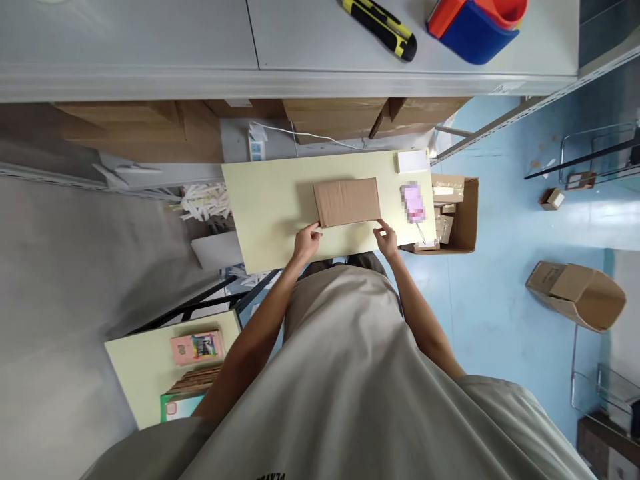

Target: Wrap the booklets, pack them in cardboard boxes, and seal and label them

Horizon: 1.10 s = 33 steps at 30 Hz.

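A flat, closed brown cardboard box [347, 202] lies on the pale yellow table [270, 200] in front of me. At its near left corner is my left hand [307, 243], with the index finger and thumb closed in on the cardboard edge. My right hand [387, 241] has its fingers bent against the near right corner in the same way. The box rests between both hands, and its underside is hidden. To the right of it are a pink, pixelated item [413, 203] and a small white box [413, 161].
An open carton [465, 220] with small boxes stands right of the table. Above, a grey shelf [300, 40] holds a yellow-black utility knife [383, 28] and a red-blue tape dispenser [475, 30]. A side table [135, 367] at lower left bears a pink packet [197, 347] and stacked cardboard.
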Tool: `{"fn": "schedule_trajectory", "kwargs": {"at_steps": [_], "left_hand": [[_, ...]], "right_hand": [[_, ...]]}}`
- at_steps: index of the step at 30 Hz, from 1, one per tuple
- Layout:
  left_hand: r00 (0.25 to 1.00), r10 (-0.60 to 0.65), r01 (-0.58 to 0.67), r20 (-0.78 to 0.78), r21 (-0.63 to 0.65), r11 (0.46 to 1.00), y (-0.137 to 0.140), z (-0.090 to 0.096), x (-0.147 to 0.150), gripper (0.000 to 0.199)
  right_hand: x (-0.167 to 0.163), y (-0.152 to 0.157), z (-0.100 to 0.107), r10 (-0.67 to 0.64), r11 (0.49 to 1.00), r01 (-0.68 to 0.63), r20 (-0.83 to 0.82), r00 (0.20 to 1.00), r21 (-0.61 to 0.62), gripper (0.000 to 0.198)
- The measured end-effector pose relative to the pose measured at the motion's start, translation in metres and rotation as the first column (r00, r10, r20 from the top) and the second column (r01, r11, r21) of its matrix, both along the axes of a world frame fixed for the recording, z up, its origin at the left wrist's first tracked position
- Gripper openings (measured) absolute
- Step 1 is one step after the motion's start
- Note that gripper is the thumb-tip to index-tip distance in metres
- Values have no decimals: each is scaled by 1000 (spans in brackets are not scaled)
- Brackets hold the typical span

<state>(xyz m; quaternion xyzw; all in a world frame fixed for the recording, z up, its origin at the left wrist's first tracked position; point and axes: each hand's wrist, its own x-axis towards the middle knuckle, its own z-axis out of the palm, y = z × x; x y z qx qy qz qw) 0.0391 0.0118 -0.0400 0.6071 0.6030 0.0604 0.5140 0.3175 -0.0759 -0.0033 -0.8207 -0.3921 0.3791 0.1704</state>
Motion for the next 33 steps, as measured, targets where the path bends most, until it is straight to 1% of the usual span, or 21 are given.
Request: {"fn": "schedule_trajectory", "kwargs": {"at_steps": [2, 3, 6, 9, 12, 14, 16, 19, 21, 24, 27, 30, 33], "left_hand": [[999, 51, -51, -8, -25, 998, -1, -2, 1, 53], [996, 83, -83, -17, -17, 996, -1, -1, 3, 53], [985, 170, -165, -39, 101, 981, 4, 3, 9, 52], [961, 274, -258, -31, 248, 934, 11, 12, 17, 57], [945, 327, -313, 18, 349, 884, 17, 23, 34, 56], [941, 335, -326, 46, 384, 864, 21, 32, 52, 54], [946, 318, -316, 64, 401, 860, 26, 41, 78, 51], [961, 262, -275, 88, 406, 871, 34, 51, 125, 48], [971, 215, -239, 105, 419, 876, 39, 53, 159, 47], [983, 126, -171, 130, 438, 882, 46, 47, 213, 46], [989, 76, -121, 126, 402, 908, 59, 32, 265, 46], [996, 83, -89, 34, 326, 941, 81, 9, 312, 45], [991, 74, -43, -108, 263, 964, 110, -14, 348, 43]], "right_hand": [[-1, -3, 0, -10, 1000, 9, -19, 1000, -15, 60], [0, -4, 1, -8, 1000, 8, -18, 1000, -16, 60], [13, 2, 6, -30, 999, 30, 16, 999, 11, 57], [37, 13, 13, -51, 998, 49, 72, 996, 30, 51], [67, 26, 19, -27, 999, 22, 110, 994, 44, 48], [90, 35, 19, -17, 998, 11, 111, 994, 56, 47], [113, 43, 14, -23, 997, 16, 87, 996, 81, 44], [150, 54, 1, -44, 986, 39, 25, 999, 160, 44], [176, 61, -10, -54, 973, 55, -12, 998, 224, 49], [216, 73, -29, -48, 955, 62, -55, 997, 289, 56], [251, 90, -50, -28, 948, 46, -63, 998, 315, 55], [277, 114, -74, -46, 938, 58, -43, 998, 342, 47], [290, 142, -95, -86, 937, 87, -19, 996, 339, 37]]}}
